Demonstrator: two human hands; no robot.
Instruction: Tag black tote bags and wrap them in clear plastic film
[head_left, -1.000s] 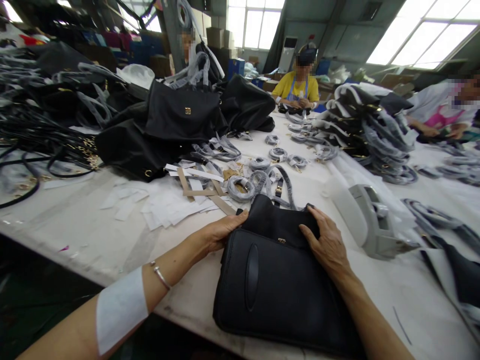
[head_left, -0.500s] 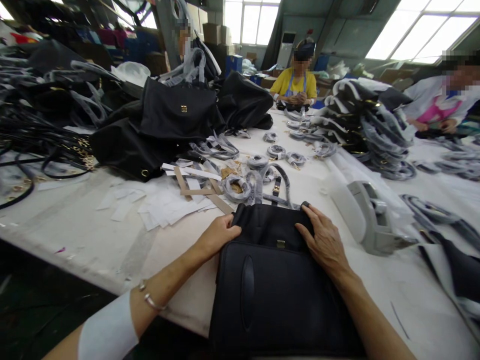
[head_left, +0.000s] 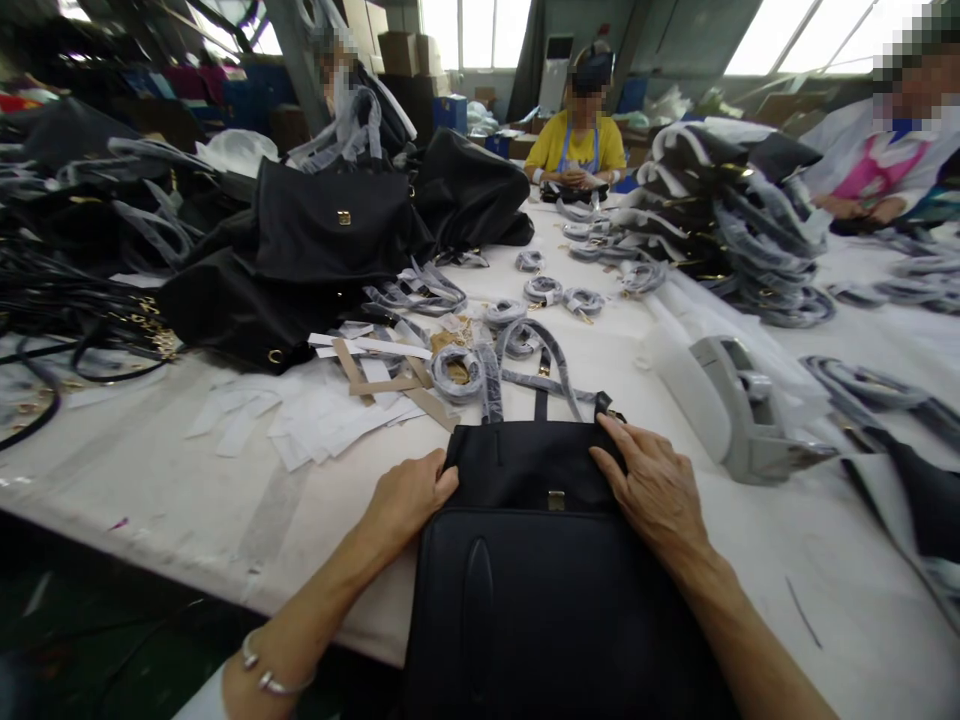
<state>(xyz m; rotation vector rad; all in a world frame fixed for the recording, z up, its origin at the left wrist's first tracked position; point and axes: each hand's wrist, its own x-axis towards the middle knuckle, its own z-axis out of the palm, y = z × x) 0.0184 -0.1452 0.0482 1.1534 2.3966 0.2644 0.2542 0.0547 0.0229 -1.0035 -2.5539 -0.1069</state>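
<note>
Left hand (head_left: 411, 497) and right hand (head_left: 651, 488), fingers curled closed, pinch opposite sides of a black bag (head_left: 534, 465) on the white table's (head_left: 330, 540) near edge.

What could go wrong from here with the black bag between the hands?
The wrapped handle loop just beyond the black bag could snag the wrapped coil if the bag is lifted. White paper pieces lie near the left hand and might get swept under it. The bag's lower end seems to reach the table's near edge, so it might slip off.
</note>
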